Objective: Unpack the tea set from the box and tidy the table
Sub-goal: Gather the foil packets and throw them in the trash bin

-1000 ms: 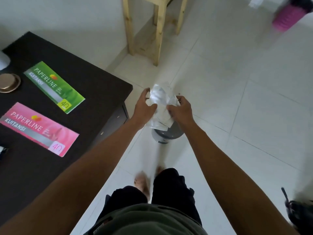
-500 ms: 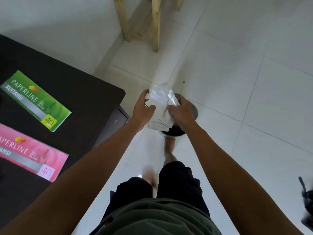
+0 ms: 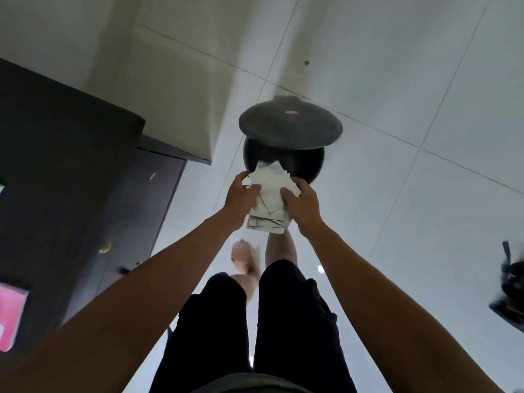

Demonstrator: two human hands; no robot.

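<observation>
**binwatcher:** ok so the grip. Both hands are clamped on one bundle of white packing paper (image 3: 268, 201), pressing it in from either side. Left hand (image 3: 241, 198) has its fingers curled over the top left edge, right hand (image 3: 302, 204) squeezes the right side with the thumb on top. The sheets are fanned and loose, corners sticking out at the bottom of the stack. How would you finish this?

**teacup_tom:** I'd say push forward first, let go second. The top of the bundle is already over the near rim of the pedal bin (image 3: 283, 163), and the lid (image 3: 290, 127) stands up, tilted back, so the mouth is open. But most of the paper hangs on the near side of the rim. Drop now and my guess is the lower sheets slide out onto the floor tiles (image 3: 425, 222).

**binwatcher:** so tip it nose-down?

**teacup_tom:** yeah, angle the top edge into the opening, keep the squeeze until the loose bottom corners clear the rim, then spread both hands at once. I can't see the pedal, it's hidden behind the bundle and legs, so I can't tell what's propping the lid. I'd assume a foot and keep it there.

**binwatcher:** arms?

**teacup_tom:** both stretched out nearly straight, forward and down, wrists about level, hands close together with only the paper between them. The dark table (image 3: 71, 131) sits off at the left, well apart from the bin.
</observation>
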